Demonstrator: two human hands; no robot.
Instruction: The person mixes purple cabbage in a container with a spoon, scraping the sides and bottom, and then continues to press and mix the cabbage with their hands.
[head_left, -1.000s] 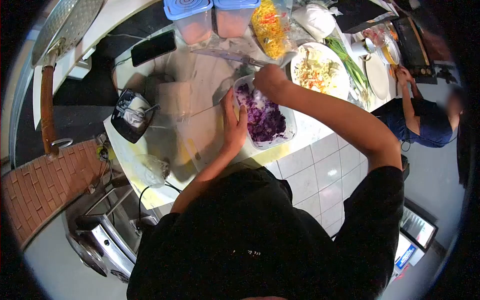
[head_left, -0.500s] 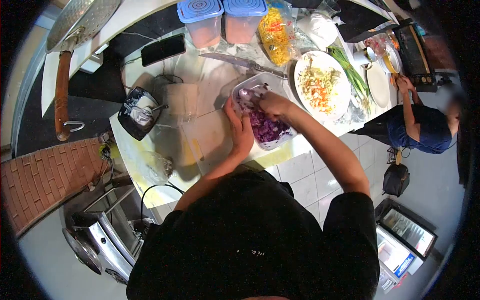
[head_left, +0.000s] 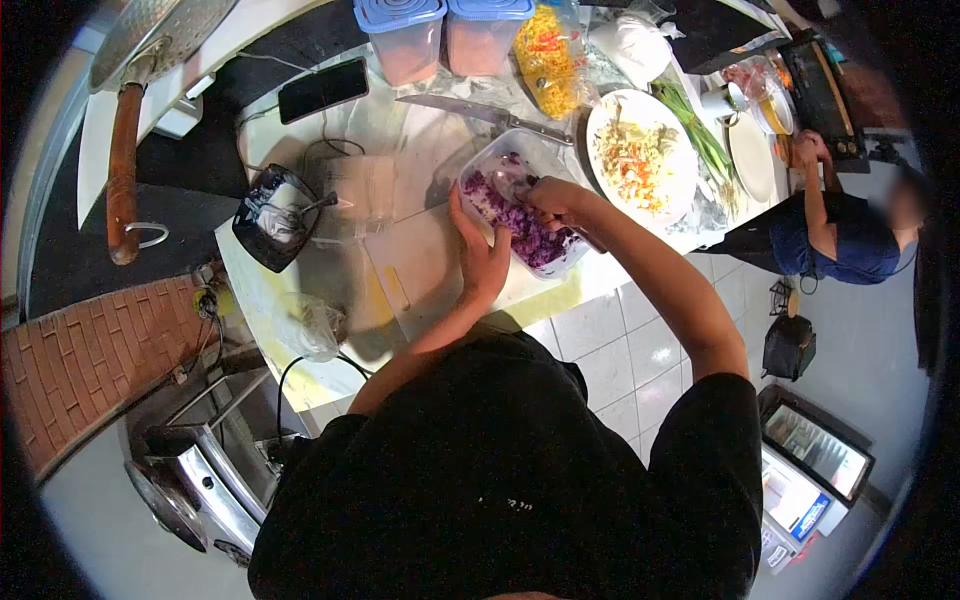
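A clear plastic container (head_left: 572, 262) on the table holds chopped purple pieces (head_left: 540, 240), with paler bits toward its far left. My left hand (head_left: 482, 262) grips the container's near left side, fingers along the outer wall and thumb by the rim. Over the container, my right hand (head_left: 558, 200) is closed around what looks like a spoon (head_left: 512, 182), its shiny end down at the purple pieces. The fingers partly hide its handle. Just right of the container sits a white plate (head_left: 683, 205) of chopped pale and orange pieces.
A large knife (head_left: 480, 112) lies behind the container. Farther back stand blue-lidded tubs (head_left: 400, 50) and a bag of yellow pieces (head_left: 548, 65). Green stalks (head_left: 695, 135) lie right of the plate. At left are a phone (head_left: 323, 92) and a black dish (head_left: 275, 220). Another person (head_left: 840, 235) stands at right.
My right hand has shifted right and slightly up within the container, and the shiny spoon end now shows. The container is tilted or turned slightly; my left hand stays on its side.
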